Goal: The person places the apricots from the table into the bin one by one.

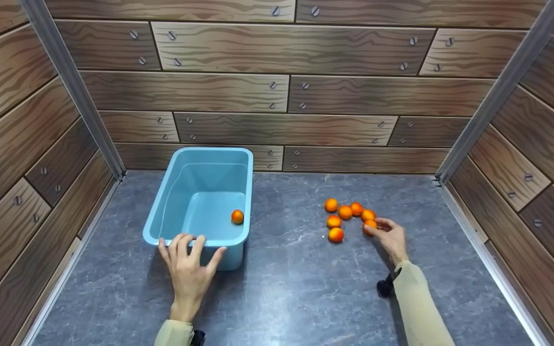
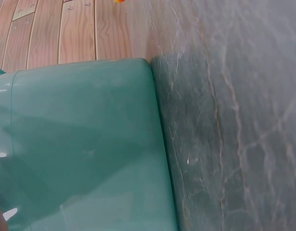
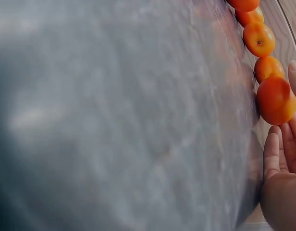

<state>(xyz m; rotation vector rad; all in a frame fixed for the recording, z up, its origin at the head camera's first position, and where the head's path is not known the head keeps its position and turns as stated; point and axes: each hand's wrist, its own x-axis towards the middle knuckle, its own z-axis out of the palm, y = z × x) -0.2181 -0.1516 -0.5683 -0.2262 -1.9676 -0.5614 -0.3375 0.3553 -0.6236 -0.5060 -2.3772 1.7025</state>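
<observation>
My left hand [image 1: 189, 271] grips the near rim of a light blue plastic tub [image 1: 245, 192], fingertips over the edge and thumb low against the outer front wall. One small orange fruit [image 1: 237, 216] lies inside, by the tub's right wall. Over at the right, my right hand [image 1: 391, 240] pinches the nearest fruit [image 3: 275, 101] of a curved row between thumb and fingers. In the right wrist view the fingertips [image 3: 272, 149] meet its underside, the thumb on the other side. Several more orange fruits [image 1: 345, 212] lie close together beside it.
Grey marbled table [image 1: 286, 288] under everything. Wood-pattern panels [image 1: 306, 48] close off the back and both sides, with metal corner strips [image 1: 503, 86]. A black band with a knob [image 1: 385, 287] sits at my right wrist.
</observation>
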